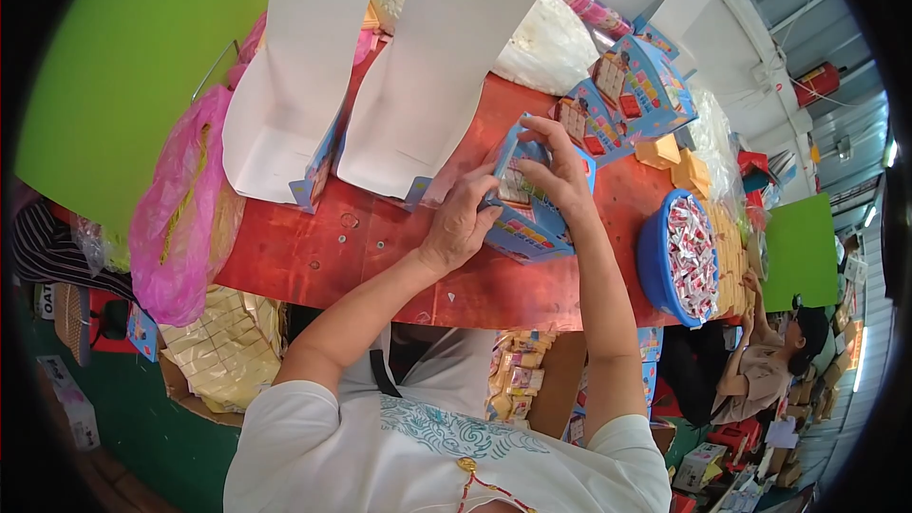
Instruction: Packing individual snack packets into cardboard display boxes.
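A blue printed cardboard display box [530, 237] stands on the red table in front of me, between my hands. My left hand [460, 226] grips its left upper edge, with the thumb bent toward the printed face. Over the far top edge curl the fingers of my right hand [559, 171], its thumb on the near side. Left of the hands, two display boxes [275, 157] [404, 147] lie with white insides facing up and tall flaps raised. The box's far side is hidden by my hands.
The red table [323, 256] also bears closed blue boxes [655, 85] at the far right, yellow blocks [657, 152] and a blue basin [652, 266] of small wrapped packets. A pink plastic bag [176, 218] hangs at the left. Another person [760, 361] sits at the right.
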Available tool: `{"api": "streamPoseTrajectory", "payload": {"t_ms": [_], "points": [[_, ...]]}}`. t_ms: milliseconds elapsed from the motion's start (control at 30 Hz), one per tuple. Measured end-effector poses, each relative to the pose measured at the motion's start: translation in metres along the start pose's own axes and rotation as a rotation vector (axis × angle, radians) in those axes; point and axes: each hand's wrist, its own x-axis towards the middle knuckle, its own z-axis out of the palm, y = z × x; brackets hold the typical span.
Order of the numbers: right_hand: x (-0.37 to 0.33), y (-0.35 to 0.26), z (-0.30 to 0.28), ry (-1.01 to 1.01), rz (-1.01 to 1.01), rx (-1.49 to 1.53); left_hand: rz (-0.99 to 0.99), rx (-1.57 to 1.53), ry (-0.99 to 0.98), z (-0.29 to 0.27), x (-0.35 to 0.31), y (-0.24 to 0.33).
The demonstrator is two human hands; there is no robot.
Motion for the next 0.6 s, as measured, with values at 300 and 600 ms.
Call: {"api": "streamPoseTrajectory", "payload": {"t_ms": [300, 600], "points": [[-0.011, 0.030, 0.015, 0.018, 0.075, -0.856, 0.014, 0.084, 0.117, 0.023, -0.013, 0.012], [-0.005, 0.057, -0.021, 0.151, 0.188, -0.350, -0.365, -0.119, 0.066, 0.021, 0.039, 0.015]]}}
